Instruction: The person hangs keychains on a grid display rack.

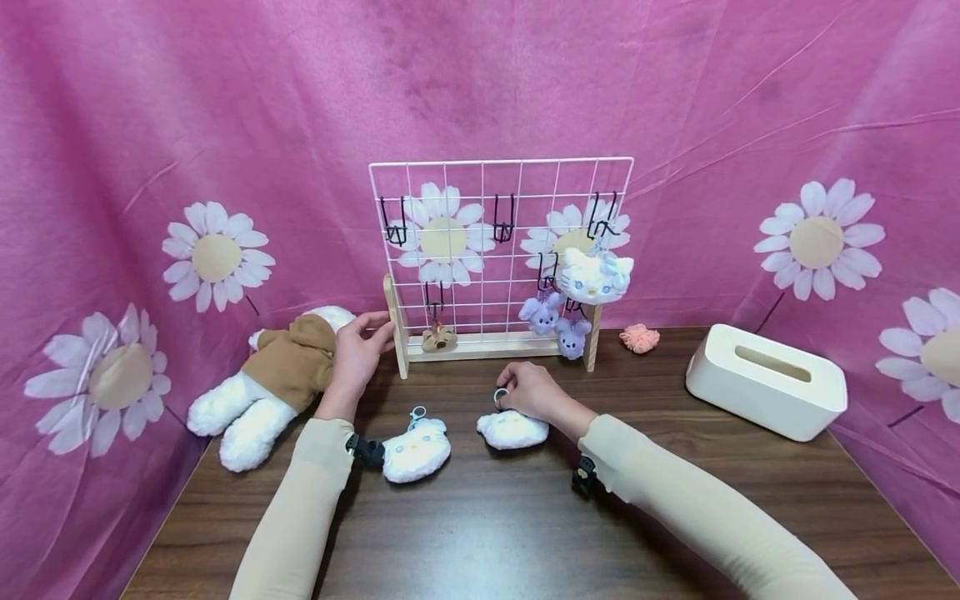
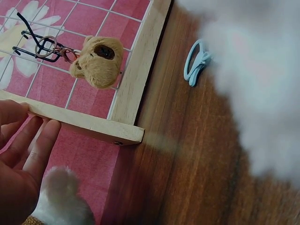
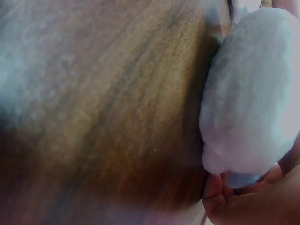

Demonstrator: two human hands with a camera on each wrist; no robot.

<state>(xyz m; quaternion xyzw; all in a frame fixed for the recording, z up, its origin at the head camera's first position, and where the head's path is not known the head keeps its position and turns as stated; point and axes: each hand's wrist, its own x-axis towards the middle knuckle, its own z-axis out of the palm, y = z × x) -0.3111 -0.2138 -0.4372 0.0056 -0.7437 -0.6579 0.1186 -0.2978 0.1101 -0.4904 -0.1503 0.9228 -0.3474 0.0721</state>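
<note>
My right hand pinches the top of a white cat-face plush keychain, close over the table, its light ring by the fingers. In the right wrist view the plush hides most of that hand. The fingertips of my left hand touch the outer side of the rack's wooden left post. Another white cat plush keychain, with a pale blue clasp, lies near my left wrist. A white wire grid rack on a wooden base stands ahead, fitted with several black hooks.
On the rack hang a brown bear keychain, two purple plush keychains and a white cat plush with a blue bow. A brown and white stuffed toy lies left. To the right are a coral fuzzy item and a white tissue box.
</note>
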